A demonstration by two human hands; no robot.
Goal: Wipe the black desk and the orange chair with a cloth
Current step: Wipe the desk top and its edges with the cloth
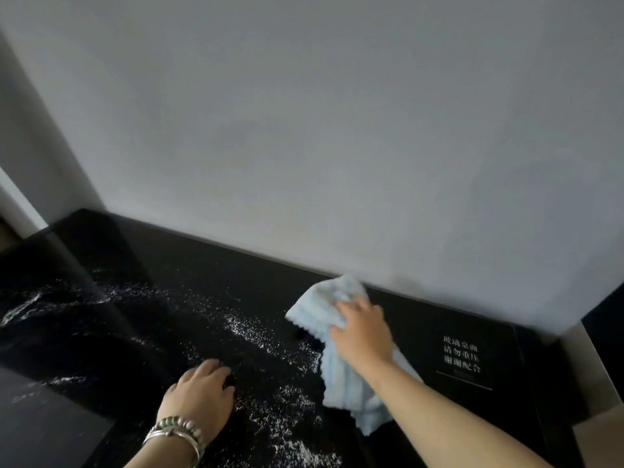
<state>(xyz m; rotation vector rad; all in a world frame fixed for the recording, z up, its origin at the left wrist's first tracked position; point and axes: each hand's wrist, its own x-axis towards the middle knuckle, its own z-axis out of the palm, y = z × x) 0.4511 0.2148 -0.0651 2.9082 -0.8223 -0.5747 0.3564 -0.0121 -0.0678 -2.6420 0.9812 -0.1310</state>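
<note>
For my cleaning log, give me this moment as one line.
stage: wiping desk | right hand: pressing blue cloth near wall | left hand: resting on black desk | white specks: remain | chair: unseen

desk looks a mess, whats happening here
A person is wiping a black desk that stands against a grey wall. The right hand presses a light blue cloth on the top near the wall. The left hand, with bracelets on the wrist, rests on the desk at the near edge. White specks are scattered across the middle, not yet wiped. A small sign with white print lies to the right.
</note>
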